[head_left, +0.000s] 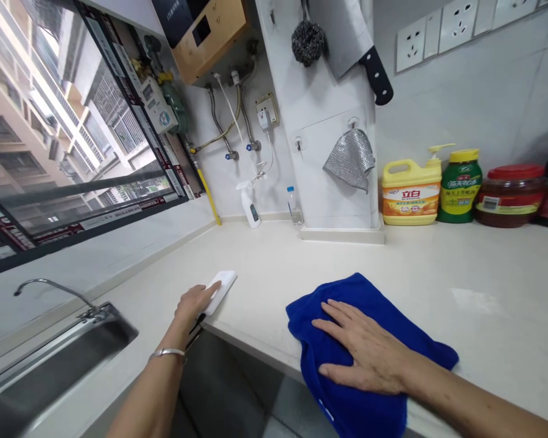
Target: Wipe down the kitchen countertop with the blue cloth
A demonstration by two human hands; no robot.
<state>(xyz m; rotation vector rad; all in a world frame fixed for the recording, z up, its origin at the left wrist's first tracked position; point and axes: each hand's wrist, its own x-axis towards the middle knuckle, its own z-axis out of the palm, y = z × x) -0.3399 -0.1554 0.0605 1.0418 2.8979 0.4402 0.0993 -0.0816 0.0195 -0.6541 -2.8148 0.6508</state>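
A blue cloth (317, 322) lies on the white countertop (265, 267), part of it draped over the front edge. On top of it, my right hand (365, 344) presses flat with the fingers spread. Over at the inner corner of the counter, my left hand (196, 304) is closed on a flat white rectangular block (223, 286). The thumb rests across the block's upper face, while the other fingers are mostly hidden behind it. A silver bracelet (168, 351) circles my left wrist.
A steel sink (105, 347) with a faucet (57, 289) is at left. Along the wall stand a white spray bottle (250, 207), a small clear bottle (295, 208), a yellow detergent jug (411, 194), a green bottle (460, 188) and jars. A cleaver (347, 36) hangs above.
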